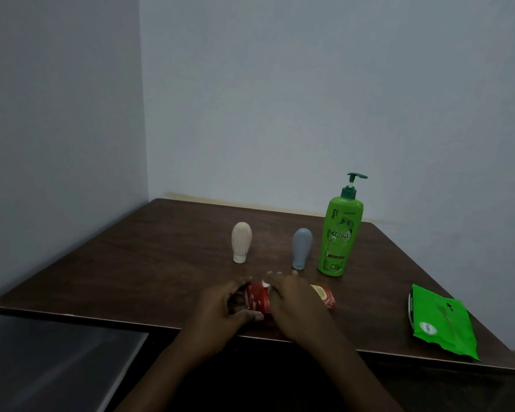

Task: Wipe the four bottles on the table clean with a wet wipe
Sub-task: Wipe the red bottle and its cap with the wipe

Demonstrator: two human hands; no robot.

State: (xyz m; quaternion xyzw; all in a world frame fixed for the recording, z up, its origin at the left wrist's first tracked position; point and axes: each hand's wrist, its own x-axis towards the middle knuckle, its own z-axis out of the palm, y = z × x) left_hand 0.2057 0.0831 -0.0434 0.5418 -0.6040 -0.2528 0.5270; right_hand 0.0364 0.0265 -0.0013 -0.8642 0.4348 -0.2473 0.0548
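Observation:
A red bottle (257, 298) lies on its side near the front of the brown table (131, 263). My left hand (220, 304) grips its left end, thumb underneath. My right hand (292, 295) lies over the bottle's middle with fingers spread, and a bit of white wipe (265, 283) shows under them. The bottle's right end (324, 295) sticks out past my right hand. Behind stand a cream ribbed bottle (241, 242), a grey bottle (301, 248) and a tall green pump bottle (340, 233).
A green wet-wipe pack (443, 322) lies flat at the table's front right. Walls close off the back and left of the table. A grey surface (57, 367) sits lower at the front left.

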